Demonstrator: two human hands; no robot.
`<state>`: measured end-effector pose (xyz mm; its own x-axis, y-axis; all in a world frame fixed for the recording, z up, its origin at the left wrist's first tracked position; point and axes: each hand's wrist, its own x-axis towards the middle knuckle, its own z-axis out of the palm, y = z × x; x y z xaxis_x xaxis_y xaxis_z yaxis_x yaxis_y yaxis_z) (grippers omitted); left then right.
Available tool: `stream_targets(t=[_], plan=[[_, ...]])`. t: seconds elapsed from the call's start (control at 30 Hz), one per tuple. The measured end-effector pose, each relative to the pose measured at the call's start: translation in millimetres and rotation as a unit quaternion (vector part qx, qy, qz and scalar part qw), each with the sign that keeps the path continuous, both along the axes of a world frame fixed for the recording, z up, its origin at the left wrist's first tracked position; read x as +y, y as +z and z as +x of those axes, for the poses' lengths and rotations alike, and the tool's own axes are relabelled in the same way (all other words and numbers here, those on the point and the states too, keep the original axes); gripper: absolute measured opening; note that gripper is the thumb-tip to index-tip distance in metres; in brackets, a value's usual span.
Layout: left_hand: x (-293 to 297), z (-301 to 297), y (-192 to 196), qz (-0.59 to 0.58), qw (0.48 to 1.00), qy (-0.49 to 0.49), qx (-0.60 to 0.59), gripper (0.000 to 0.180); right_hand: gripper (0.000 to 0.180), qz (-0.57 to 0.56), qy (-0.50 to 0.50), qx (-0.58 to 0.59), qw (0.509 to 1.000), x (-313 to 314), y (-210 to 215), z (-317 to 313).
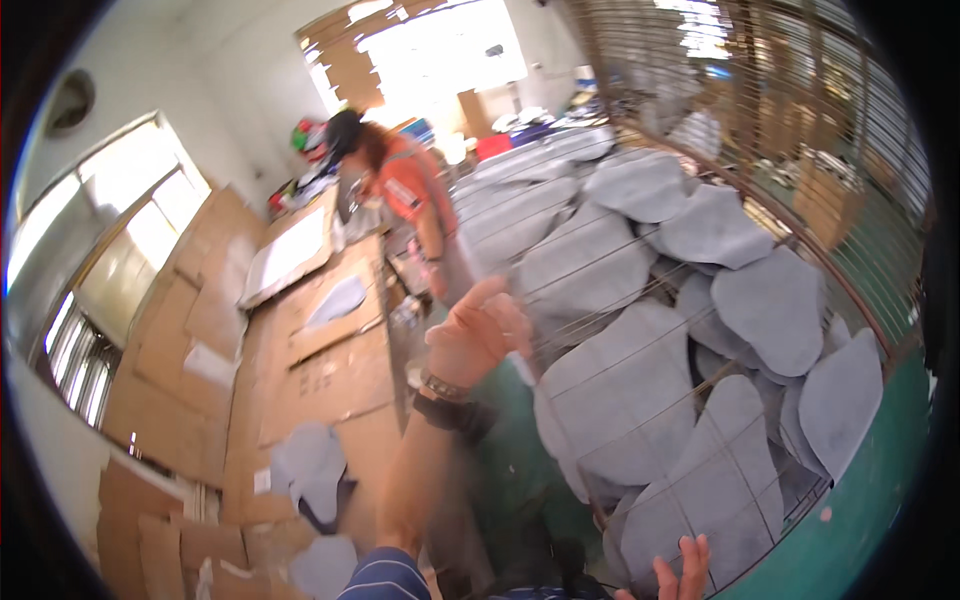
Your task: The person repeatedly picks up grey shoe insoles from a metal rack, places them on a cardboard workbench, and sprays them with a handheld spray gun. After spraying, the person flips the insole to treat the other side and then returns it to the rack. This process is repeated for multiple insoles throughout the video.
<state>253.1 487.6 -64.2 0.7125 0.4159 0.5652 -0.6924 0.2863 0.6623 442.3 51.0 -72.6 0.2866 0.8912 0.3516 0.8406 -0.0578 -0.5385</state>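
Note:
My left hand (478,335), with a bracelet and a black band on its wrist, reaches forward with curled fingers. It is closed at the left edge of a wire rack shelf (640,430), whose thin wires run right from the fingers; blur softens the exact grip. Under the wires lie several grey, rounded sheet pieces (625,385), overlapping each other. At the lower edge, my right hand (685,575) shows only in part. Its fingers are apart, beside a long grey piece (715,490) at the near end of the rack.
A cardboard-covered bench (320,390) runs along the left, with grey pieces (310,465) on it. A co-worker in an orange top (410,190) stands at its far end. Tilted wire shelves (780,110) rise at right. Green floor (520,460) shows between bench and rack.

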Motion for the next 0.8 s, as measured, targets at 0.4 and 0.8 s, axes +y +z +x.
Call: stream_targets(t=[0.4, 0.8], plan=[[-235, -191, -68, -0.131, 0.955, 0.240, -0.117, 0.102, 0.051, -0.019, 0.059, -0.067, 0.996, -7, -7, -14], [-587, -289, -187, -0.380, 0.681, 0.624, -0.036, 0.070, 0.052, 0.086, 0.104, -0.219, 0.966, -23, -43, -15]])
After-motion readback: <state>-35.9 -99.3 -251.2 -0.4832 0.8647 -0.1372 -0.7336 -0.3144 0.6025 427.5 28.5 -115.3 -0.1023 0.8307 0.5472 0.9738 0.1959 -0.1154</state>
